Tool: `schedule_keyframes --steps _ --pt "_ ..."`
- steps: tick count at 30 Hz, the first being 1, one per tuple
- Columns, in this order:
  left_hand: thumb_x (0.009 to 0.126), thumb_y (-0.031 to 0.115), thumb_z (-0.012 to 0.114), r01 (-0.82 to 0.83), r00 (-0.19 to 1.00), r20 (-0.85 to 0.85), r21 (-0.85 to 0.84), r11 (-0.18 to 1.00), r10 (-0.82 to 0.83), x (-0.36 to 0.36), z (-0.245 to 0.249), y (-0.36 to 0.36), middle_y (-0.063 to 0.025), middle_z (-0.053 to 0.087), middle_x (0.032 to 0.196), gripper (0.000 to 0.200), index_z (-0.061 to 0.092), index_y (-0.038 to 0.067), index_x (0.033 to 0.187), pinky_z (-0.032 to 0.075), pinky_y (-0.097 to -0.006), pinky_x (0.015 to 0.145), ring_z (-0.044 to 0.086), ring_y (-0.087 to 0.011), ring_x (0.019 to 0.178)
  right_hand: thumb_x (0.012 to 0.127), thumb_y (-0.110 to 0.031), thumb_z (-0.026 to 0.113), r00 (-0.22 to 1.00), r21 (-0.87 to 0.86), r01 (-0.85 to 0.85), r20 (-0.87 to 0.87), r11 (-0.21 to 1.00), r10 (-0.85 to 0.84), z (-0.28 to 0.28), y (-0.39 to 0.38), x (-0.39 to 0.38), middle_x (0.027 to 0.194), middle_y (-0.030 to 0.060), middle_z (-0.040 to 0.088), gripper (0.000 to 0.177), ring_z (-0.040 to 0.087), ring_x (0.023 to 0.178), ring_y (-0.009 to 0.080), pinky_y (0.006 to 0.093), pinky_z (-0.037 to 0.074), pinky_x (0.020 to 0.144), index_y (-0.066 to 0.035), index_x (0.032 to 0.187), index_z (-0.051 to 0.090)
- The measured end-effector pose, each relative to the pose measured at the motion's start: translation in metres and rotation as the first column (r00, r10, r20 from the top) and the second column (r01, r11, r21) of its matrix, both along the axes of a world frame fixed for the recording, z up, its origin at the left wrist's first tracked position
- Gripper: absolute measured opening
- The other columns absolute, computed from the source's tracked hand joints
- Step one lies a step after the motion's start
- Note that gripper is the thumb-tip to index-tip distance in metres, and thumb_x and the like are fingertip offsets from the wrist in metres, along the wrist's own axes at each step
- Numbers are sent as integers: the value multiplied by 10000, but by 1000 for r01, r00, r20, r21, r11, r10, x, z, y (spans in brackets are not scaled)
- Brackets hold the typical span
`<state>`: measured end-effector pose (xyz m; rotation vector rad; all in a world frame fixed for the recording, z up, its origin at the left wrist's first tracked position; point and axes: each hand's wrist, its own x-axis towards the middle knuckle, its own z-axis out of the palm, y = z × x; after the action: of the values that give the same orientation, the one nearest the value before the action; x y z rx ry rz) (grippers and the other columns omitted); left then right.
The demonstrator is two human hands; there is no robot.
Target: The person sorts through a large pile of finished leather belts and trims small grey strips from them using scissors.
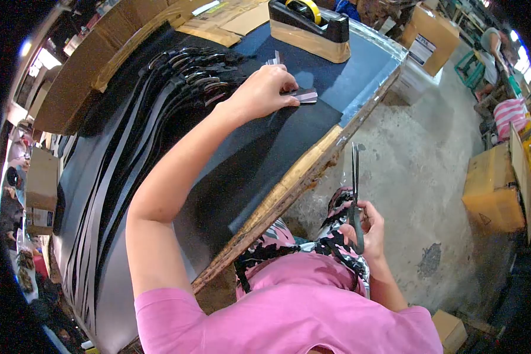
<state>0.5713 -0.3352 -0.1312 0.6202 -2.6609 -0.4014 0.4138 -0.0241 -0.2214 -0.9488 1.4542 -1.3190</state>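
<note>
Scissors (356, 211): metal. Straps (113, 187): smooth. Table edge (301, 168): rough wood. Tape dispenser (336, 30): smooth plastic. Carton (494, 192): matt cardboard.

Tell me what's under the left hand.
Beneath the left hand is the dark tabletop; small strip-like pieces show past its edges. What the hand covers, including whether those pieces join, cannot be seen.

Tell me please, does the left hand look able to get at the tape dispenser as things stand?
Probably yes: the tape dispenser stands just beyond the left hand, and nothing visible blocks the way. But that hand holds small strips, so it may need to put them down first.
</note>
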Motion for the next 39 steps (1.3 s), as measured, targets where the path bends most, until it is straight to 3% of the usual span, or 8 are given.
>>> schedule_keyframes --steps 4,12,18,23,32,39 --pt "701 179 753 17 1000 2 0 1000 -17 2 0 3 -158 630 833 302 675 -9 923 490 -340 695 618 -287 766 697 -197 810 1000 -29 14 -8 999 -14 -10 3 -3 653 4 565 500 546 535 74 205 404 464 -10 1077 544" --pt "694 153 752 26 1000 -3 220 975 -26 3 7 2 -90 643 721 250 658 -17 851 494 -278 629 607 -141 663 704 -211 810 1000 -41 3 17 999 -2 4 0 0 648 11 576 509 564 544 81 199 412 484 -4 1084 541" --pt "667 181 764 -28 997 77 349 937 1 10 12 13 -78 643 693 296 644 -35 831 492 -270 592 603 -134 615 698 -214 814 1000 -46 -19 -14 999 18 1 2 -1 648 9 576 515 557 538 69 202 420 486 -2 1079 541" --pt "665 173 755 -31 999 48 284 958 18 16 16 34 -125 666 687 296 676 -56 835 500 -258 592 638 -144 608 697 -167 806 1000 -62 26 -7 998 -27 -4 2 -2 660 7 573 501 563 553 71 197 424 486 -1 1089 542" --pt "706 248 735 -27 999 34 305 952 18 18 17 26 -106 667 680 274 712 5 829 490 -273 580 619 -136 583 682 -145 806 1000 -51 23 -8 998 -23 7 -8 3 678 5 569 510 549 554 69 196 429 503 -10 1098 543" --pt "616 284 805 -25 999 39 234 972 17 11 14 28 -90 630 654 366 672 -17 775 483 -275 582 615 -158 608 685 -149 805 998 -57 35 -47 998 -37 5 -7 3 671 -5 556 511 529 562 55 188 399 508 -16 1101 541"
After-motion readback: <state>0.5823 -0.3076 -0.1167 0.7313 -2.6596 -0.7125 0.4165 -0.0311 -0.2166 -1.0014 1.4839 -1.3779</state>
